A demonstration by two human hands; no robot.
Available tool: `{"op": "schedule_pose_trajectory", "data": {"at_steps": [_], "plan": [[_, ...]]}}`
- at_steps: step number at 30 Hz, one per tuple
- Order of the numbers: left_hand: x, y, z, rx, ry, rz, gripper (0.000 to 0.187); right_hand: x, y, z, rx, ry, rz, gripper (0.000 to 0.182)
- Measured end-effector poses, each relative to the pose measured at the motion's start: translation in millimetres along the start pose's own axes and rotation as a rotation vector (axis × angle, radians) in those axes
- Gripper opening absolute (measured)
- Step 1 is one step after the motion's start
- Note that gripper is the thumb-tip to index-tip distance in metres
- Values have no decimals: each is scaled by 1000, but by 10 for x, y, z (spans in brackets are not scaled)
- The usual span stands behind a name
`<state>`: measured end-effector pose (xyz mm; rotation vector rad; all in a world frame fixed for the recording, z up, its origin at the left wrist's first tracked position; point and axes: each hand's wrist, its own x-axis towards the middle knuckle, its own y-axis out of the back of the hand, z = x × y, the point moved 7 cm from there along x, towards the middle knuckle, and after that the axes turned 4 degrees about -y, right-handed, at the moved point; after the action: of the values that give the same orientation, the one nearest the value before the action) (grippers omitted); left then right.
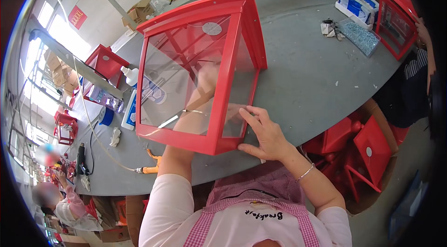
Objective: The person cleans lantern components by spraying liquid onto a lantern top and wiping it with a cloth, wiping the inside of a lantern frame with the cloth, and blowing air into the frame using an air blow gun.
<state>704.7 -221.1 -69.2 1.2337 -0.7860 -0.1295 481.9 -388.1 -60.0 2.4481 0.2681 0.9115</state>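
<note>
A red lantern housing (223, 74) with clear panes stands tilted over the grey table in front of me. My right hand (265, 135) is at its lower right corner, thumb by the bottom edge and fingertips at the side pane. My left forearm runs up behind the front pane. Through that pane my left hand (208, 78) appears blurred inside the lantern, its fingers not clear. An orange air gun (151, 167) on a pale hose lies beside my left forearm.
White bottles (130, 75) and a blue tape roll (106, 115) stand left on the grey table (298, 60). A tray of bluish pieces (358, 36) sits at right, near another person holding a red lantern (396, 23). Below is a carton of red parts (372, 154).
</note>
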Motion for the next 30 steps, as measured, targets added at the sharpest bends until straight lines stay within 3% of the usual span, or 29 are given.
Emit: {"op": "schedule_pose_trajectory", "data": {"at_steps": [2,5,10,13,17,19,23,27,29,30], "plan": [[-120,98,-105,187,64,-44,20,-3,0,8,5,0,8,88],[-308,485,-125,364,91,234,23,-6,3,2,18,7,3,89],[-558,640,-39,316,189,161,27,-15,5,41,49,-24,14,89],[-762,643,-13,256,449,-183,29,-26,9,44,80,-45,7,88],[-1265,889,294,196,622,-386,32,-33,23,59,126,-64,15,86],[-1502,1082,703,-48,-16,10,17,-35,30,70,129,-58,34,85],[-1675,910,965,-304,84,-43,22,-31,37,103,178,-87,51,83],[-1604,806,1193,-223,-62,-43,22,-38,18,130,171,-98,58,82],[-1212,1117,1378,-679,-93,19,18,-29,31,150,184,-117,65,81],[-1068,1240,1395,-686,-91,17,18,-31,38,162,203,-130,73,80]]}}
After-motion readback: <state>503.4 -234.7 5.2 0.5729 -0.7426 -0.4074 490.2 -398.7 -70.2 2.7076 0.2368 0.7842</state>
